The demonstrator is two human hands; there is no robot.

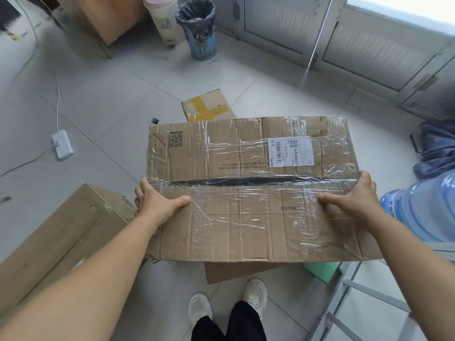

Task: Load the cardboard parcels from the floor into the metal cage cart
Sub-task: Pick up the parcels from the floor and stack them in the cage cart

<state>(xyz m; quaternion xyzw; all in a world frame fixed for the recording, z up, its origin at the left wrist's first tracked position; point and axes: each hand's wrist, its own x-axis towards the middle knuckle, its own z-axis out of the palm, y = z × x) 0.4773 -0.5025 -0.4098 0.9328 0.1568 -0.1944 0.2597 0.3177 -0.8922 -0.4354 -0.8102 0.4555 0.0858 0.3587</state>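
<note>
Gripping taped parcel (251, 193): left hand (157, 203); right hand (354, 198).

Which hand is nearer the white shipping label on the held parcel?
Right. The right hand grips the parcel edge just below-right of the shipping label; the left hand grips the opposite edge.

Floor (118, 94): pale grey tiles.
Left: closed cardboard box (56, 239); white power strip (62, 143).
Centre: small yellow-taped parcel (208, 105).
Top: lined bin (199, 28).
Right: blue water bottle (423, 207).
</note>
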